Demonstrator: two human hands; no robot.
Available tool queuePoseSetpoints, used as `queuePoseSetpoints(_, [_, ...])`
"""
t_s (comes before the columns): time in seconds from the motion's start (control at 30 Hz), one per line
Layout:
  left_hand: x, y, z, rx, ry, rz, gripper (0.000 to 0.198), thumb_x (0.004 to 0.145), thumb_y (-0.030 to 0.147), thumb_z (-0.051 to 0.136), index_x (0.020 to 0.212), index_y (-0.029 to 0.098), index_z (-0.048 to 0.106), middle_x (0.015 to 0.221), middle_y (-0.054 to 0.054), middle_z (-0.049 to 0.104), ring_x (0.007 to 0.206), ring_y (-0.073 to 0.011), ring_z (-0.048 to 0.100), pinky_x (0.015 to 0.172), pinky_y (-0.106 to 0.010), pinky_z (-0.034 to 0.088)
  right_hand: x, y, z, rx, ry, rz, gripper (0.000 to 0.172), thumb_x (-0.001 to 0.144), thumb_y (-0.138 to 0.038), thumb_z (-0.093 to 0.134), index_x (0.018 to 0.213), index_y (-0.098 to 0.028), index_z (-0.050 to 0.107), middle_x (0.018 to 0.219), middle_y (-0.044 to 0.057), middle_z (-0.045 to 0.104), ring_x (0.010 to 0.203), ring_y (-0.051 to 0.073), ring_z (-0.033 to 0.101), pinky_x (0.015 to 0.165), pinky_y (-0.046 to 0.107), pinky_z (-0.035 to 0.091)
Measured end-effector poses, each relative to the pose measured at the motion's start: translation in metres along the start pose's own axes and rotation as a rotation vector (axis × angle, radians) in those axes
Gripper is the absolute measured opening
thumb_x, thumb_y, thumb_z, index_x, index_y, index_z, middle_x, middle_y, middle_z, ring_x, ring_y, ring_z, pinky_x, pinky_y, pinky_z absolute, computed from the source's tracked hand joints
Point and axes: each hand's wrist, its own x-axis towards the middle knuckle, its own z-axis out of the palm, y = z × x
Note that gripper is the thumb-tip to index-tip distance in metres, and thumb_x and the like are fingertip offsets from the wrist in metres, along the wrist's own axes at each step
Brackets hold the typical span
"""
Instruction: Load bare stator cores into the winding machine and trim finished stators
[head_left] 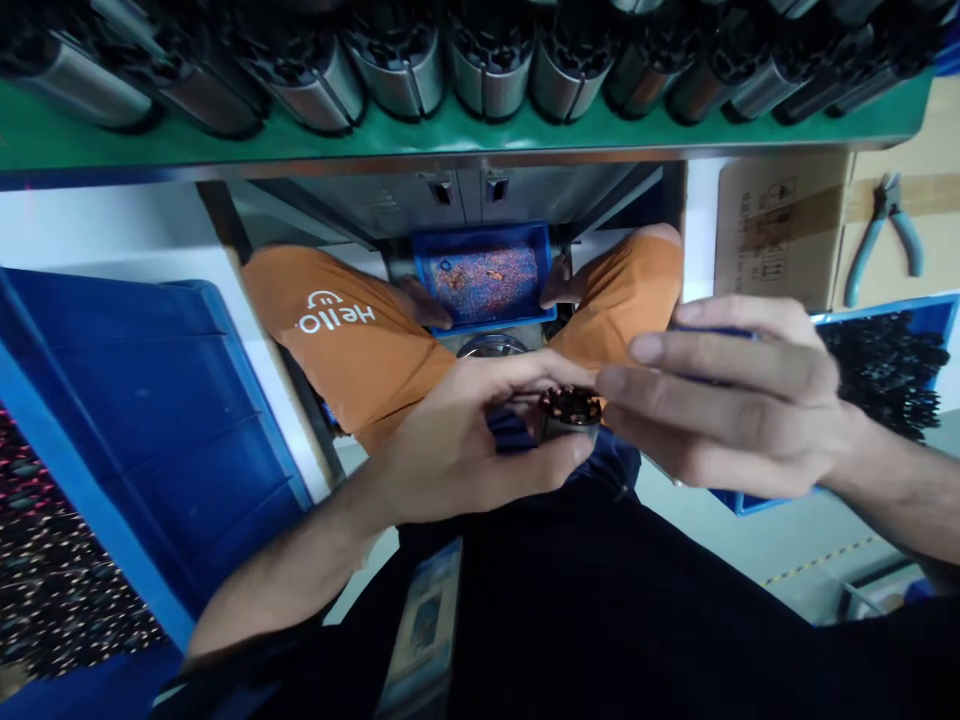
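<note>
My left hand (469,435) is closed around a small cylindrical motor part (570,412) with copper windings showing on its top, held over my lap. My right hand (720,400) meets it from the right, its fingers stretched toward the part's top and touching it; a thin dark blue piece (709,330) shows behind those fingers, but whether they grip it is unclear.
A green shelf (450,135) carries a row of several metal cylinders (397,65). Opposite, a person in an orange shirt (352,330) holds a blue tray (487,275). Large blue bin (150,420) on the left; blue bin of black parts (885,370), cardboard box (772,225) and pliers (885,235) on the right.
</note>
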Motion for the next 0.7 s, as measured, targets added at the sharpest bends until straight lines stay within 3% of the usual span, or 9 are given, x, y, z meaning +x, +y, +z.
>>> queuePoseSetpoints(0.07, [-0.002, 0.0, -0.001, 0.018, 0.032, -0.008, 0.043, 0.095, 0.025, 0.08, 0.136, 0.026, 0.068, 0.122, -0.004, 0.081, 0.106, -0.0224, 0.08, 0.092, -0.035, 0.068, -0.001, 0.002, -0.009, 0.08, -0.025, 0.057, 0.028, 0.067, -0.045, 0.102, 0.087, -0.036, 0.084, 0.104, -0.001, 0.082, 0.102, 0.025, 0.079, 0.101, 0.039, 0.066])
queuePoseSetpoints(0.17, [-0.004, -0.001, 0.003, 0.29, 0.272, 0.162, 0.038, 0.091, 0.019, 0.085, 0.126, 0.028, 0.074, 0.129, -0.003, 0.08, 0.117, -0.0243, 0.078, 0.106, -0.041, 0.065, -0.009, 0.008, -0.008, 0.355, -0.105, 0.289, 0.025, 0.082, -0.045, 0.093, 0.098, -0.028, 0.085, 0.11, 0.005, 0.083, 0.106, 0.026, 0.079, 0.096, 0.041, 0.067])
queuePoseSetpoints(0.23, [-0.004, 0.001, 0.006, 0.396, 0.315, 0.277, 0.028, 0.095, 0.018, 0.082, 0.12, 0.03, 0.075, 0.133, -0.002, 0.079, 0.118, -0.0229, 0.078, 0.104, -0.041, 0.066, -0.014, 0.013, -0.002, 0.59, -0.268, 0.451, 0.02, 0.094, -0.041, 0.083, 0.1, -0.022, 0.083, 0.098, 0.006, 0.083, 0.089, 0.02, 0.08, 0.079, 0.031, 0.067])
queuePoseSetpoints(0.33, [-0.003, 0.007, 0.012, 0.445, 0.321, 0.24, 0.018, 0.098, 0.031, 0.079, 0.116, 0.032, 0.076, 0.133, -0.002, 0.078, 0.116, -0.0235, 0.078, 0.094, -0.04, 0.069, -0.017, 0.017, 0.008, 0.761, -0.45, 0.554, 0.025, 0.096, -0.043, 0.08, 0.096, -0.018, 0.08, 0.08, 0.002, 0.079, 0.058, 0.011, 0.07, 0.054, 0.022, 0.057])
queuePoseSetpoints(0.4, [-0.002, 0.012, 0.017, 0.411, 0.313, 0.165, 0.02, 0.099, 0.041, 0.078, 0.116, 0.032, 0.076, 0.128, -0.003, 0.079, 0.115, -0.025, 0.078, 0.09, -0.041, 0.07, -0.015, 0.015, 0.011, 0.71, -0.428, 0.531, 0.03, 0.093, -0.047, 0.082, 0.09, -0.018, 0.079, 0.071, -0.001, 0.074, 0.047, 0.007, 0.059, 0.045, 0.02, 0.049])
queuePoseSetpoints(0.47, [0.0, 0.016, 0.021, 0.382, 0.308, 0.145, 0.024, 0.098, 0.045, 0.078, 0.117, 0.031, 0.076, 0.124, -0.004, 0.08, 0.115, -0.0255, 0.078, 0.088, -0.04, 0.071, -0.012, 0.011, 0.01, 0.516, -0.323, 0.433, 0.034, 0.09, -0.053, 0.084, 0.082, -0.021, 0.078, 0.065, -0.004, 0.069, 0.046, 0.007, 0.055, 0.043, 0.022, 0.048])
queuePoseSetpoints(0.57, [0.002, 0.017, 0.021, 0.368, 0.323, 0.151, 0.027, 0.097, 0.045, 0.079, 0.12, 0.032, 0.076, 0.121, -0.004, 0.08, 0.114, -0.0256, 0.078, 0.089, -0.04, 0.071, -0.007, 0.002, 0.0, 0.219, -0.213, 0.283, 0.039, 0.086, -0.061, 0.085, 0.069, -0.028, 0.074, 0.061, -0.004, 0.065, 0.052, 0.01, 0.057, 0.048, 0.028, 0.053])
queuePoseSetpoints(0.7, [0.002, 0.011, 0.013, 0.389, 0.354, 0.198, 0.024, 0.097, 0.035, 0.08, 0.12, 0.031, 0.076, 0.116, -0.003, 0.081, 0.112, -0.0244, 0.078, 0.093, -0.04, 0.07, 0.0, -0.005, -0.018, 0.059, -0.189, 0.183, 0.035, 0.069, -0.052, 0.1, 0.065, -0.03, 0.073, 0.07, -0.002, 0.065, 0.067, 0.012, 0.061, 0.062, 0.029, 0.056])
